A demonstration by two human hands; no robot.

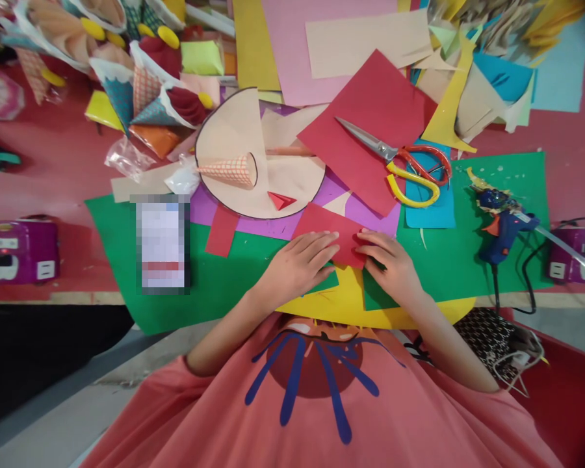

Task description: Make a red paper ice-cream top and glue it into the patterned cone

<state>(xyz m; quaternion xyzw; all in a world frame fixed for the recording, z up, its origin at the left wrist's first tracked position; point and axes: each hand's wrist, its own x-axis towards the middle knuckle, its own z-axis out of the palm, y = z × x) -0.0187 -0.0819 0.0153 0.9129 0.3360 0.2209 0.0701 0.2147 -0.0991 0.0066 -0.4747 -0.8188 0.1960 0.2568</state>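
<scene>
A small piece of red paper [346,234] lies in front of me. Across its left part, my left hand [299,263] rests flat with the fingers stretched out. My right hand [390,263] has its fingers bent and closed on the paper's right edge. Just beyond the paper is a cream paper disc [229,130] with a dark outline. On the disc sit a checkered paper cone [231,170] and a small folded red paper piece [281,201]. Scissors [392,153] with red and yellow handles lie on a larger red sheet [370,91].
A blue glue gun [500,234] with its cord lies right on a green sheet [517,169]. A blurred phone [163,244] and a red strip [223,231] are left. Purple power boxes [24,250] flank the table. Paper ice-cream cones [146,88] and scraps crowd the back.
</scene>
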